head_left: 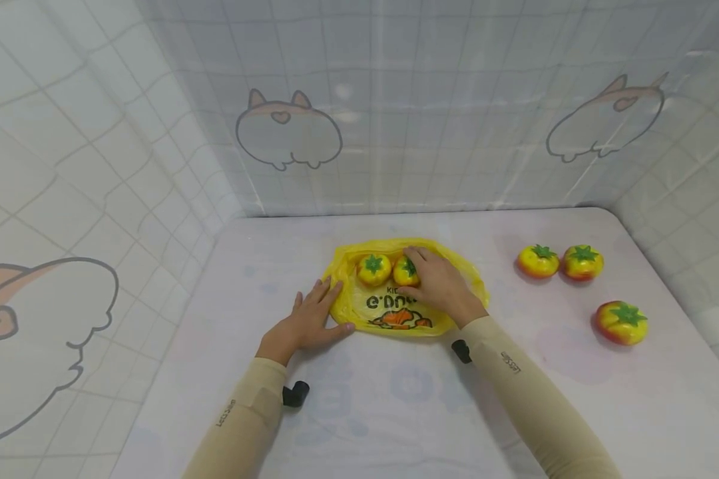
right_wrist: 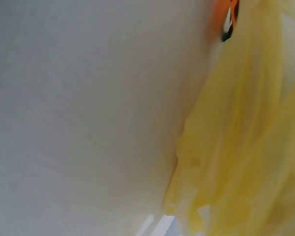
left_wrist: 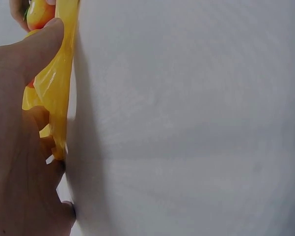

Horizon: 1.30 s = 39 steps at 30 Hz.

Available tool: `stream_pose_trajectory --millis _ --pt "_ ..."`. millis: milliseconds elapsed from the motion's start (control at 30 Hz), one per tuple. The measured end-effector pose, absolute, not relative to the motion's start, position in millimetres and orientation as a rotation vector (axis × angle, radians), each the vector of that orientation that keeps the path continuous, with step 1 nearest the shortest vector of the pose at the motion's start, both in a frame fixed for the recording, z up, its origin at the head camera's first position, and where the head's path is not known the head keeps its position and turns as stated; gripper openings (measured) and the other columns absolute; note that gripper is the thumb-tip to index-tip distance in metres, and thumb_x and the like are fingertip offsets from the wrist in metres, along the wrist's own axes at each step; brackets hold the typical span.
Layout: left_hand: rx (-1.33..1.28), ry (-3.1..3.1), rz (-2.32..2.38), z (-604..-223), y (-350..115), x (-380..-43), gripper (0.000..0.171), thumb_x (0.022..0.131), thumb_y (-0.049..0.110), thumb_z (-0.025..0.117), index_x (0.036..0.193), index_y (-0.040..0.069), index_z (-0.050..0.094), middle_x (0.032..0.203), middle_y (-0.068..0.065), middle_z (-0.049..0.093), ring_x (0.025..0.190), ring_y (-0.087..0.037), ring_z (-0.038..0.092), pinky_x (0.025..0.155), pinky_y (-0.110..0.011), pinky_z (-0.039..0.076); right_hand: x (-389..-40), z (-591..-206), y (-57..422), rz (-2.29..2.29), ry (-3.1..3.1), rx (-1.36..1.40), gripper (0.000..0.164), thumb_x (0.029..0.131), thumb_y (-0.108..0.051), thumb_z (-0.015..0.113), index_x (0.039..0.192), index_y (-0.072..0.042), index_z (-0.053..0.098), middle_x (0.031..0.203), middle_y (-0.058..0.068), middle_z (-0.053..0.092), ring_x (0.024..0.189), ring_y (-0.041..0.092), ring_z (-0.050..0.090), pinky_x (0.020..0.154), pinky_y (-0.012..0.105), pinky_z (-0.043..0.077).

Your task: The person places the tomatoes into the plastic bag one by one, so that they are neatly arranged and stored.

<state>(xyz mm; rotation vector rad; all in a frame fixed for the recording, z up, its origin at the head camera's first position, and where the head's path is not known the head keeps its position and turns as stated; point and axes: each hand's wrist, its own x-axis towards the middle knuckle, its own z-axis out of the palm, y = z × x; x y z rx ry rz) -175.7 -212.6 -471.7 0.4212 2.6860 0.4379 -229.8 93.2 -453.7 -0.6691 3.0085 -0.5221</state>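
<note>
A yellow plastic bag (head_left: 349, 293) with printed lettering lies spread flat in the head view. On it sit two yellow-and-red toy persimmons with green leafy tops. The left persimmon (head_left: 374, 270) stands free of both hands. My right hand (head_left: 446, 283) grips the other persimmon (head_left: 405, 271), thumb on the near side and fingers over the far side. My left hand (head_left: 314, 316) rests with spread fingers on the bag's left edge. In the left wrist view, that hand (left_wrist: 19, 132) is beside the bag (left_wrist: 61, 83). Only the bag (right_wrist: 235, 147) shows clearly in the right wrist view.
Three more toy persimmons lie on the right of the white table (head_left: 383, 412): two side by side, a left one (head_left: 538, 262) and a right one (head_left: 582, 263), and a nearer one (head_left: 621, 323). Tiled-pattern curtains (head_left: 407, 133) with cartoon prints surround the table's back and sides.
</note>
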Motion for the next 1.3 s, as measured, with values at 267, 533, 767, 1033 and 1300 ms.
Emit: stream_pose_trajectory --millis 267,533,767,1033,1300 --pt "0.434 2.691 0.45 -472 -212 -175 0.104 0.091 0.078 0.051 0.167 0.022 0.009 0.174 -0.01 0.002 0.16 -0.032 -0.003 0.125 -0.063 -0.001 -229 -454 93 -0.512 2.997 -0.678 0.091 0.089 -0.05 0.078 0.158 -0.009 0.036 0.16 0.015 0.041 0.141 0.036 0.047 0.118 0.051 0.039" --pt "0.423 2.692 0.436 -471 -211 -178 0.104 0.09 0.079 0.05 0.167 0.024 0.007 0.174 -0.01 0.0 0.16 -0.029 -0.004 0.126 -0.061 -0.002 -230 -451 95 -0.534 2.962 -0.636 0.098 0.089 -0.053 0.076 0.164 -0.013 0.025 0.166 0.013 0.031 0.148 0.036 0.039 0.12 0.051 0.035" --pt "0.413 2.686 0.44 -471 -211 -176 0.105 0.09 0.079 0.051 0.167 0.024 0.008 0.174 -0.01 0.0 0.16 -0.03 -0.003 0.125 -0.061 -0.003 -227 -448 98 -0.584 2.952 -0.631 0.097 0.09 -0.056 0.074 0.164 -0.017 0.024 0.166 0.011 0.032 0.147 0.035 0.041 0.117 0.053 0.039" --pt "0.425 2.687 0.436 -470 -210 -176 0.103 0.091 0.077 0.051 0.167 0.022 0.009 0.174 -0.01 0.001 0.16 -0.031 -0.004 0.125 -0.062 -0.002 -226 -445 114 -0.695 3.01 -0.667 0.095 0.092 -0.058 0.07 0.163 -0.013 0.026 0.163 0.015 0.036 0.145 0.038 0.042 0.115 0.056 0.041" --pt "0.437 2.69 0.435 -471 -210 -175 0.103 0.092 0.077 0.05 0.167 0.022 0.008 0.174 -0.01 0.0 0.16 -0.031 -0.003 0.125 -0.062 -0.002 -221 -439 122 -0.747 2.995 -0.672 0.095 0.092 -0.057 0.071 0.163 -0.013 0.026 0.164 0.015 0.035 0.148 0.038 0.038 0.118 0.057 0.037"
